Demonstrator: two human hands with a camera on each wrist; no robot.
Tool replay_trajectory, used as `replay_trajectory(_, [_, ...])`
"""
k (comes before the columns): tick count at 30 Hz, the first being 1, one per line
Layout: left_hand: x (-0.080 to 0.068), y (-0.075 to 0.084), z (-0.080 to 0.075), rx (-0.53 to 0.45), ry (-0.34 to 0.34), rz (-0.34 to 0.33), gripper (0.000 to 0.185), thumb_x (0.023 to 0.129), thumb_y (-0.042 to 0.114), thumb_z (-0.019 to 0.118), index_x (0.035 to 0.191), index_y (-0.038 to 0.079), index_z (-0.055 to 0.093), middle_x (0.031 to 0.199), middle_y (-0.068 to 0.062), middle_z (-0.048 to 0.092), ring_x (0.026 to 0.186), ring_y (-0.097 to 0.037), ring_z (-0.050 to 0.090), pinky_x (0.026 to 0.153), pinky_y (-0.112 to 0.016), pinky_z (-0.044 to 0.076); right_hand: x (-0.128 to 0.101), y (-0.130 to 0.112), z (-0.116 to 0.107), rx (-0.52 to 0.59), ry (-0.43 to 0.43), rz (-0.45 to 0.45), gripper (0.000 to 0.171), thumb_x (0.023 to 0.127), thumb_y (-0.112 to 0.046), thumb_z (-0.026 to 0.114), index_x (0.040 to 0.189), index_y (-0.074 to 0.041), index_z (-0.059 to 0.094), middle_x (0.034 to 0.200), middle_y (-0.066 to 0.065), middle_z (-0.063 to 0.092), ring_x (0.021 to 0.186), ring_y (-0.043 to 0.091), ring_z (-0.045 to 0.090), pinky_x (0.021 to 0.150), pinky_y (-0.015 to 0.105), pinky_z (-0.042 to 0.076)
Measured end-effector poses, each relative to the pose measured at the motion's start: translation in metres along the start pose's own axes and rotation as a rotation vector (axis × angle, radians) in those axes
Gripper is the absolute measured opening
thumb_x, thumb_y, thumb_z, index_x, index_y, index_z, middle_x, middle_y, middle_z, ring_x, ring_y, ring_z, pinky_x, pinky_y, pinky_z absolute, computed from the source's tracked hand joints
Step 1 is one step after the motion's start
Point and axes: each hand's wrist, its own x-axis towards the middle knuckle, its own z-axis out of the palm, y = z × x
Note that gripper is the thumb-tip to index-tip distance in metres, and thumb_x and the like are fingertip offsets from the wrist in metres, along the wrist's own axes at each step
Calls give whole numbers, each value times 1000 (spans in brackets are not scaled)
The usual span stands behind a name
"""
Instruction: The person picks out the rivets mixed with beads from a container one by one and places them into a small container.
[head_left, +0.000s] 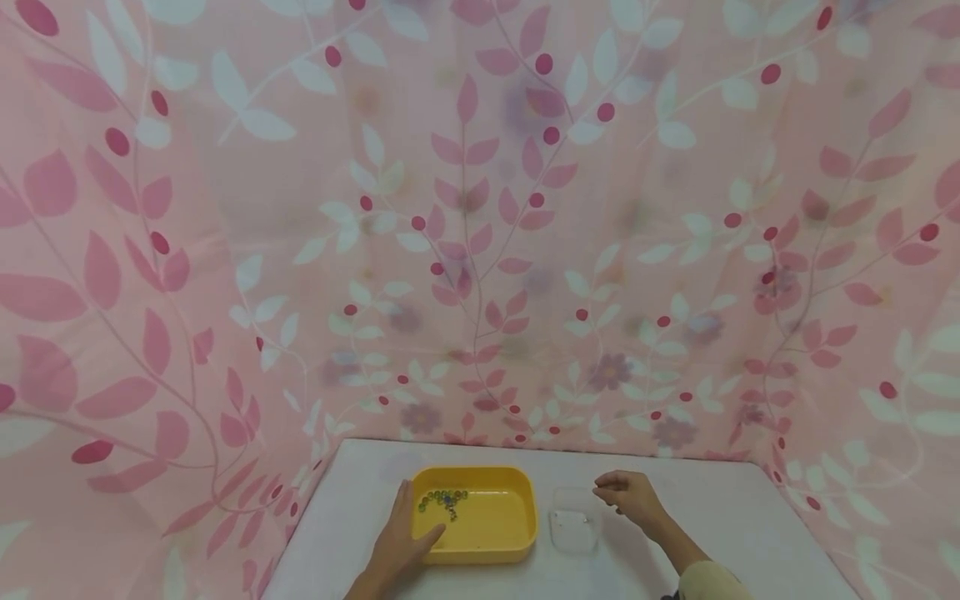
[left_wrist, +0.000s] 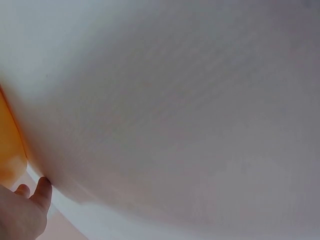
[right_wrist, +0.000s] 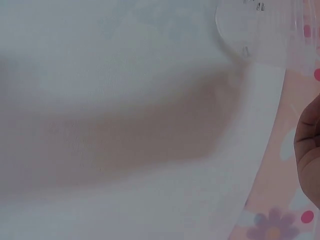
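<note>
A yellow tray (head_left: 480,557) stands on the white table. Green glass marbles (head_left: 431,497), with a darker blue one among them, lie together in its left part. My left hand (head_left: 401,533) grips the tray's left side, thumb over the front rim and fingers along the outer wall. In the left wrist view, its fingertips show beside the yellow wall. To the right of the tray is a clear plastic box (head_left: 573,533) with a few tiny clear pieces inside. Just beyond its right edge my right hand (head_left: 633,498) is raised, fingers bent; I cannot tell whether they hold anything.
The white table (head_left: 697,500) meets pink leaf-patterned cloth (head_left: 480,250) at the back and both sides. A transparent flap (head_left: 572,498) extends from the back of the clear box. My right arm casts a shadow on the table.
</note>
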Motion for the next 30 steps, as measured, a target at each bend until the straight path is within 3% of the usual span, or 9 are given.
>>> replay_trajectory(13, [-1, 1, -2, -5, 7, -3, 104, 85, 52, 71, 156, -3, 17, 163, -24, 17, 148, -41, 25, 117, -55, 29, 2, -2, 13, 5, -136, -9, 35, 88, -21, 75, 110, 6, 70, 92, 8, 76, 72, 18, 61, 60, 32, 53])
replay_trajectory(19, [0, 2, -4, -4, 2, 4, 105, 85, 52, 71, 156, -3, 17, 163, -23, 16, 149, -41, 23, 118, -55, 27, 2, -1, 19, -15, -107, -27, 30, 88, -18, 74, 107, 5, 71, 93, 10, 76, 80, 28, 66, 65, 38, 55])
replay_trajectory(23, [1, 0, -4, -3, 7, 7, 105, 85, 51, 71, 156, -4, 17, 163, -24, 16, 148, -41, 23, 118, -55, 26, 0, -1, 24, -12, -111, -12, 28, 88, -15, 73, 106, 6, 71, 90, 10, 75, 78, 22, 66, 68, 37, 56])
replay_trajectory(30, [1, -4, 1, -26, 4, -1, 106, 84, 52, 71, 156, -4, 16, 163, -24, 17, 148, -42, 24, 118, -56, 25, -1, 5, 25, -14, -101, -52, 26, 88, -11, 74, 104, 9, 70, 87, 14, 75, 71, 18, 63, 57, 27, 51])
